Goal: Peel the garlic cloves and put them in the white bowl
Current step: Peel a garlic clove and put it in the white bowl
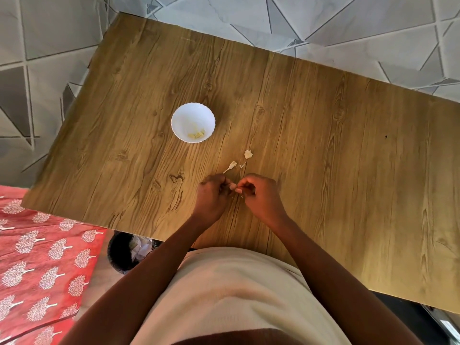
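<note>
A white scalloped bowl [193,113] stands on the wooden table [323,145] and holds a few peeled garlic pieces [197,134]. Nearer to me, my left hand [211,195] and my right hand [257,195] meet fingertip to fingertip over the table. Between them they pinch a small garlic clove [237,189], mostly hidden by the fingers. A garlic piece [248,154] lies on the table beyond the hands. A strip of papery skin [230,166] and small flakes [242,166] lie beside it.
The table's near edge runs along my body. A dark waste bin [124,252] with crumpled paper stands on the floor under the table's near left corner. A red patterned cloth [37,257] lies on the left. Grey tiled floor surrounds the table.
</note>
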{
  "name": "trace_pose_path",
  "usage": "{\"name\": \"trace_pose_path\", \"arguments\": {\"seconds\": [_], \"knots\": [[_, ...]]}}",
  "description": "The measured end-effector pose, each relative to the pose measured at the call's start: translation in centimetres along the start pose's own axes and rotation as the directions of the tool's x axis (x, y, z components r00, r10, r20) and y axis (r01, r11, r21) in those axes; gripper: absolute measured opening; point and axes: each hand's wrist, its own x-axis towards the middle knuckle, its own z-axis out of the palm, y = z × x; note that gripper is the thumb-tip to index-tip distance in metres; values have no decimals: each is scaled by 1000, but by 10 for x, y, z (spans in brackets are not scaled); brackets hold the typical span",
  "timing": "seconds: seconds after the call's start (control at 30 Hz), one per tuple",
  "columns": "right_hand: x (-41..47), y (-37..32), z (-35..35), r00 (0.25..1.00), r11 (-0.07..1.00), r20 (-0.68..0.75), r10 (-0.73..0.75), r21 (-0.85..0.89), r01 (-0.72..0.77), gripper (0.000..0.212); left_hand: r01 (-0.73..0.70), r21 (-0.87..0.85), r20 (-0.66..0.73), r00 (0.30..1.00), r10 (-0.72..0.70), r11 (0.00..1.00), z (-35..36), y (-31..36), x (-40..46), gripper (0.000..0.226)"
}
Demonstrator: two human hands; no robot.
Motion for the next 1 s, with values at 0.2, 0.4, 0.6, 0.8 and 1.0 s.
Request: {"name": "trace_pose_path", "arguments": {"seconds": [0.2, 0.4, 0.6, 0.8, 1.0], "knots": [[-1, 6, 5, 980, 974, -92, -174, -161, 158, 17, 186, -123, 35, 983, -183, 975, 4, 10, 4, 19], [-1, 1, 4, 976, 994, -187, -112, -9, 113, 17, 226, -334, 14, 972, -235, 915, -9, 20, 5, 13], [-3, 0, 6, 985, 993, -162, -56, 93, 72, 10, 200, -420, 22, 977, -210, 885, -21, 16, -3, 11], [-2, -1, 8, 980, 991, -165, -115, 50, 125, 10, 170, -407, 60, 985, -160, 897, -25, 13, -3, 11], [0, -1, 10, 984, 991, -132, -120, 40, 126, 8, 138, -308, 72, 990, -121, 941, -25, 11, -4, 7]]}}
